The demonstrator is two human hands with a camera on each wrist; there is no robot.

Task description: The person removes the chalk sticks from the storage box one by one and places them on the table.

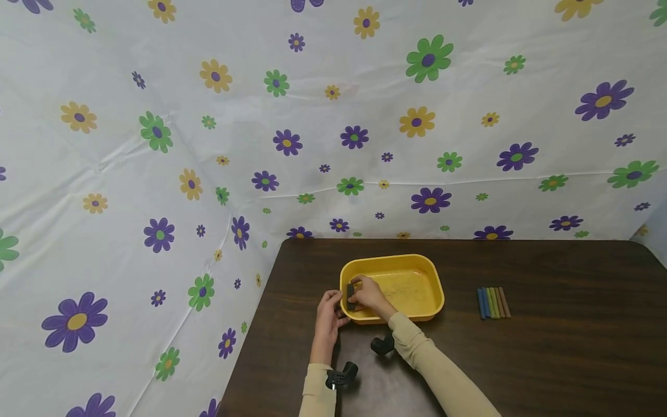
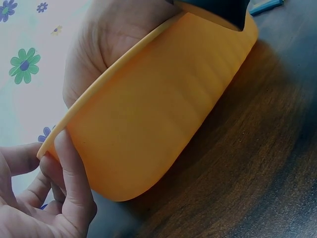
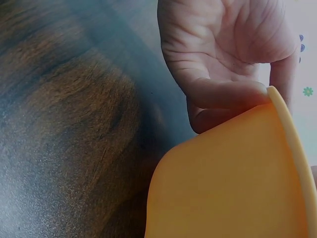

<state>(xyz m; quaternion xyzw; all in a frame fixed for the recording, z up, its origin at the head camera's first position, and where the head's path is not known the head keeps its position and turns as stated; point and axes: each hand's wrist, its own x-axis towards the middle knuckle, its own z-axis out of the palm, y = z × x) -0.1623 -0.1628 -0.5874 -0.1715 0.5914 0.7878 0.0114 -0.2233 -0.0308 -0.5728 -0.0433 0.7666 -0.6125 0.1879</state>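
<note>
A yellow plastic tub (image 1: 417, 284) stands on the table. My left hand (image 1: 328, 317) grips its left end, with fingertips and thumb at the rim; the left wrist view shows these fingers (image 2: 74, 173) against the outer wall. My right hand (image 1: 369, 293) reaches inside over the near side, curled fingers pinching dark, crayon-like sticks (image 1: 350, 296) that lie side by side along the left end wall. From the left wrist, the tub wall hides the right fingertips and the sticks. In the right wrist view, the left hand (image 3: 228, 54) appears at the rim.
To the right of the tub, a neat row of crayon-like sticks (image 1: 493, 303) in blue, green and brown lies on the dark wooden table (image 1: 573, 347). A flowered white cloth (image 1: 365, 116) hangs behind and along the left. Black wrist cameras (image 1: 341, 376) sit on both wrists.
</note>
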